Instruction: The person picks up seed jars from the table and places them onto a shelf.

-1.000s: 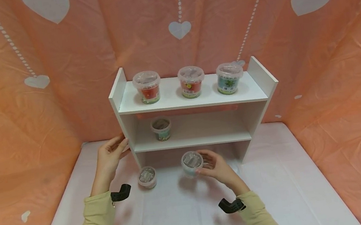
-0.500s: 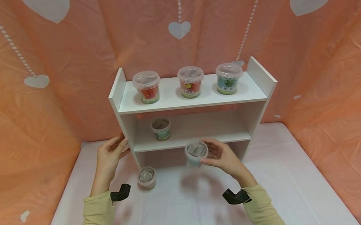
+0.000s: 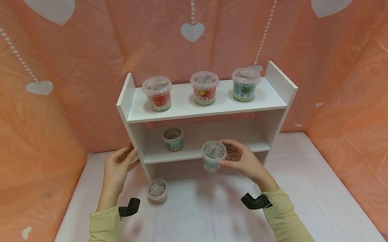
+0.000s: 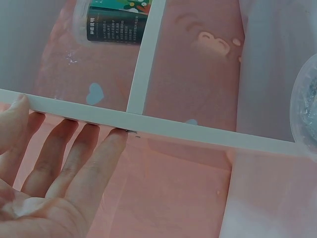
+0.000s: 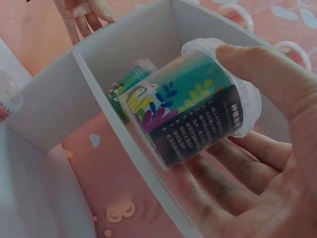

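Observation:
My right hand (image 3: 243, 161) grips a lidded plastic cup (image 3: 214, 155) between thumb and fingers, in front of the middle shelf's edge. In the right wrist view this cup (image 5: 190, 104) is tilted and shows a teal label with printed leaves and a dark text panel. My left hand (image 3: 119, 169) touches the left side panel of the white shelf unit (image 3: 202, 153); in the left wrist view its fingers (image 4: 91, 173) reach fairly straight to the panel's edge. A similar cup (image 3: 173, 139) stands at the left of the middle shelf.
Three lidded cups stand on the top shelf: a red one (image 3: 159, 95), another red one (image 3: 205, 89) and a blue-green one (image 3: 246, 84). One more cup (image 3: 157, 191) is on the white table (image 3: 188, 237) by the unit's front left. An orange cloth (image 3: 167, 38) hangs behind.
My right hand has raised the cup from below the middle shelf to its front edge, moving slightly right. My left hand has stayed on the side panel.

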### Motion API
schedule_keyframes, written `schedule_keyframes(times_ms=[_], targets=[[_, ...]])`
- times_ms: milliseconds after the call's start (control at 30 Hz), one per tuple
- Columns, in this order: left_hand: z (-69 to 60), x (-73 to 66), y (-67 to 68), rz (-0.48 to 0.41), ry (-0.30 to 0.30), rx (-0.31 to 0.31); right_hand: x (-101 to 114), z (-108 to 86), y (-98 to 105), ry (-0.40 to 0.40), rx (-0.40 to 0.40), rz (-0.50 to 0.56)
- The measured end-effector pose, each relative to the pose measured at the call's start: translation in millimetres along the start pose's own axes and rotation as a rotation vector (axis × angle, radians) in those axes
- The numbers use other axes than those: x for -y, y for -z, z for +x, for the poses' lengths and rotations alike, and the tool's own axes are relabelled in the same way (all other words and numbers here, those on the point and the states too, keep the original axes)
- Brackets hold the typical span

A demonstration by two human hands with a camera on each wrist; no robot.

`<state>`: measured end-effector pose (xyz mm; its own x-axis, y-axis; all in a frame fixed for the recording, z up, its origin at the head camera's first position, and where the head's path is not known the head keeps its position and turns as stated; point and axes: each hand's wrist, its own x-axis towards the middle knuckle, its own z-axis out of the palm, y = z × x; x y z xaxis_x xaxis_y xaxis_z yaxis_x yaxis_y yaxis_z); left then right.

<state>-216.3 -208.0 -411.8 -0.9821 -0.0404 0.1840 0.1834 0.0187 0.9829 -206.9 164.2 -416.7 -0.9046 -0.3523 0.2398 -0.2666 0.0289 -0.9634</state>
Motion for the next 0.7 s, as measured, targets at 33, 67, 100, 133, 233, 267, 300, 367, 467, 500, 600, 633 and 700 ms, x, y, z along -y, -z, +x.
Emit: schedule_keyframes(times_ms=[33, 67, 100, 133, 233, 267, 300, 367, 467, 500, 600, 633, 700], targets=[[0.0, 0.4, 0.3, -0.001, 0.001, -0.001, 0.1, 1.5, 1.1, 0.000, -0.004, -0.009], [0.1, 0.8, 0.5, -0.003, 0.001, -0.001, 0.2, 2.9, 2.2, -0.001, -0.010, -0.018], [0.1, 1.1, 0.7, -0.004, 0.001, -0.001, 0.4, 4.3, 3.0, -0.001, -0.017, -0.028], [0.1, 1.4, 0.9, -0.007, -0.001, 0.000, 1.0, 5.6, 3.9, 0.001, -0.022, -0.038], [-0.2, 1.1, 0.8, -0.011, -0.004, 0.003, 2.4, 9.7, 6.0, -0.003, -0.035, -0.051], [-0.2, 1.0, 0.8, -0.012, -0.005, 0.004, 2.8, 11.3, 6.5, -0.005, -0.036, -0.053], [-0.3, 0.9, 0.7, -0.012, -0.006, 0.004, 2.9, 12.9, 7.1, -0.005, -0.036, -0.054], [-0.2, 0.9, 0.7, -0.007, -0.006, 0.004, 2.8, 16.4, 8.1, -0.007, -0.034, -0.058], [0.3, 1.5, 1.0, -0.003, -0.006, 0.007, 1.4, 21.7, 10.5, -0.003, -0.023, -0.074], [0.4, 1.8, 1.1, -0.001, -0.006, 0.007, 0.8, 23.5, 11.3, -0.002, -0.021, -0.080], [0.7, 2.9, 1.7, -0.006, -0.006, 0.007, -0.6, 28.7, 13.6, -0.010, -0.026, -0.108], [0.6, 3.1, 1.8, -0.006, -0.007, 0.007, -0.6, 30.6, 14.2, -0.011, -0.029, -0.117], [1.0, 3.5, 2.0, -0.011, -0.008, 0.006, -0.8, 33.5, 15.0, -0.013, -0.038, -0.127]])
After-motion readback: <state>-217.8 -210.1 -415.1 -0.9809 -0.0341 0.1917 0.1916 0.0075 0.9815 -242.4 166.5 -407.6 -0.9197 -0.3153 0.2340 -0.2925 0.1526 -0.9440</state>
